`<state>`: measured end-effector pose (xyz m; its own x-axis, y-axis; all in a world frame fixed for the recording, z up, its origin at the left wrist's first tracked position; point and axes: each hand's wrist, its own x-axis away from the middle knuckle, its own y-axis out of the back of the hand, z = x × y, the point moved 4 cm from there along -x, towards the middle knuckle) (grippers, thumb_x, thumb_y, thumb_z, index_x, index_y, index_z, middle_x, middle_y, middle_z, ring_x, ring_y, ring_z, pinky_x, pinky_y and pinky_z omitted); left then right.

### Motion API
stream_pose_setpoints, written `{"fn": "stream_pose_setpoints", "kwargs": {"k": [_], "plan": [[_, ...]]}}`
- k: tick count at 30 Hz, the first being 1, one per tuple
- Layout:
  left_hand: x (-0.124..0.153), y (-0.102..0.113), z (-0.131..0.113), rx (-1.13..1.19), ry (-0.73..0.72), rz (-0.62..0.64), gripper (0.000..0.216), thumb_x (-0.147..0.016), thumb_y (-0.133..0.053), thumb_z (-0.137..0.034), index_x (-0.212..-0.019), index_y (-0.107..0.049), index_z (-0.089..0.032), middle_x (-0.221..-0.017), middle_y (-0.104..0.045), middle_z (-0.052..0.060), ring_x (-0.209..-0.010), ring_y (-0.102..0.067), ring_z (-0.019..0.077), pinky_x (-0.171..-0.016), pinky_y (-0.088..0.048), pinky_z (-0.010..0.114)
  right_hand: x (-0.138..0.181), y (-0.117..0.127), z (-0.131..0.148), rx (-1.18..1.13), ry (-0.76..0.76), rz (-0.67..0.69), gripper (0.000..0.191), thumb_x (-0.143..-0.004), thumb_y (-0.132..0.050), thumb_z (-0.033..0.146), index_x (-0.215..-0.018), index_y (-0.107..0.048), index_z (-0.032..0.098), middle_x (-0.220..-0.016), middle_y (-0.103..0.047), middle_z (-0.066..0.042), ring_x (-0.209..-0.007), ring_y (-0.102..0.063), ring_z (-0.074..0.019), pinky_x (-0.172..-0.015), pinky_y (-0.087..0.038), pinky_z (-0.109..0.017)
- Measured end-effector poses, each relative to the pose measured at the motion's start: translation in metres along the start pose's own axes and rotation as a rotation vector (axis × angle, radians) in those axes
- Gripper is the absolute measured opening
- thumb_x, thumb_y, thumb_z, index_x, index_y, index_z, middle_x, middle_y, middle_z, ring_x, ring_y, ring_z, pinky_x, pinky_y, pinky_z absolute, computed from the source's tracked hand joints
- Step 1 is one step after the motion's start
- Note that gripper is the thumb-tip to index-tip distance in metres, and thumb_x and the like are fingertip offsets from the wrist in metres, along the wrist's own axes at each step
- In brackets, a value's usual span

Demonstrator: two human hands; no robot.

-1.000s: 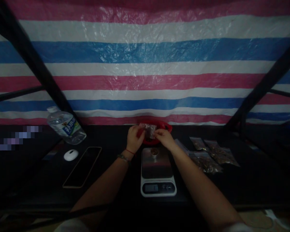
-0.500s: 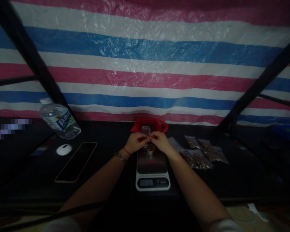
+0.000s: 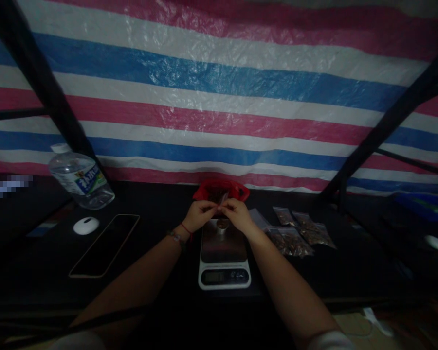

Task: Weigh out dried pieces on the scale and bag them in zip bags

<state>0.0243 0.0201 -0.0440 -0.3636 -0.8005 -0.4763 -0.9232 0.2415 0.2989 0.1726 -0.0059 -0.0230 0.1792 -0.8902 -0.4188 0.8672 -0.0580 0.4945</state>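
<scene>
My left hand (image 3: pixel 200 215) and my right hand (image 3: pixel 236 214) meet fingertip to fingertip above the back edge of a white digital kitchen scale (image 3: pixel 224 262). Between them they pinch a small clear plastic bag (image 3: pixel 222 200) with brown contents. A small cup (image 3: pixel 222 226) with brown bits stands on the scale's steel plate just below the hands. A red bowl (image 3: pixel 221 190) sits right behind the hands on the dark table. The bag is small and partly hidden by my fingers.
Several filled clear bags (image 3: pixel 295 232) lie to the right of the scale. On the left are a phone (image 3: pixel 104 245) lying flat, a white mouse (image 3: pixel 86 225) and a water bottle (image 3: pixel 81 177). A striped tarp hangs behind the table, with black frame bars (image 3: pixel 40 82) on both sides.
The hands dropped from in front of the red bowl to just above the scale and closed together on the small bag. The view has shifted a little to the right.
</scene>
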Motion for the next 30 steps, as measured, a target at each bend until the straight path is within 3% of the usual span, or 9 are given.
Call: {"fn": "stream_pose_setpoints", "kwargs": {"k": [6,13,24,27,30], "plan": [[-0.001,0.001,-0.01,-0.101,-0.034,-0.055,0.018,-0.077,-0.06,-0.028,-0.076,-0.07,-0.014,-0.072,-0.07,0.005,-0.065,-0.063,0.0146,-0.061,-0.049,0.023,0.003,-0.001,0.012,0.291,0.142,0.013,0.022,-0.088,-0.051,0.024,-0.069,-0.061,0.018,-0.071,-0.059,-0.002,-0.071,-0.052,-0.0146,-0.067,-0.037,-0.025],[0.003,-0.004,-0.021,-0.319,-0.083,-0.208,0.012,-0.075,-0.057,-0.02,-0.068,-0.066,-0.016,-0.063,-0.066,0.001,-0.058,-0.058,0.0124,-0.056,-0.043,0.022,0.005,-0.002,0.02,0.502,0.136,-0.052,0.023,-0.087,-0.048,0.021,-0.066,-0.057,0.019,-0.069,-0.06,-0.004,-0.07,-0.051,-0.0174,-0.068,-0.034,-0.029],[0.003,-0.003,-0.018,-0.409,-0.008,-0.317,0.013,-0.075,-0.057,-0.021,-0.065,-0.063,-0.016,-0.062,-0.063,0.0,-0.058,-0.057,0.0117,-0.057,-0.042,0.022,0.007,-0.002,0.02,0.679,0.15,-0.097,0.019,-0.084,-0.05,0.02,-0.068,-0.058,0.017,-0.068,-0.061,-0.005,-0.07,-0.054,-0.0173,-0.067,-0.036,-0.029],[0.003,0.001,-0.016,-0.41,0.016,-0.353,0.014,-0.075,-0.056,-0.021,-0.063,-0.06,-0.017,-0.06,-0.061,-0.001,-0.057,-0.056,0.0115,-0.054,-0.041,0.022,0.008,-0.002,0.022,0.657,0.14,-0.157,0.016,-0.08,-0.054,0.019,-0.064,-0.056,0.018,-0.064,-0.058,-0.003,-0.068,-0.052,-0.0172,-0.068,-0.039,-0.029],[0.005,0.0,-0.019,-0.441,-0.018,-0.336,0.013,-0.075,-0.056,-0.02,-0.063,-0.059,-0.017,-0.062,-0.061,-0.001,-0.059,-0.056,0.0118,-0.055,-0.04,0.022,0.009,0.002,0.027,0.557,0.189,-0.256,0.011,-0.077,-0.053,0.012,-0.068,-0.058,0.017,-0.076,-0.059,-0.005,-0.076,-0.054,-0.0174,-0.074,-0.045,-0.029]]}}
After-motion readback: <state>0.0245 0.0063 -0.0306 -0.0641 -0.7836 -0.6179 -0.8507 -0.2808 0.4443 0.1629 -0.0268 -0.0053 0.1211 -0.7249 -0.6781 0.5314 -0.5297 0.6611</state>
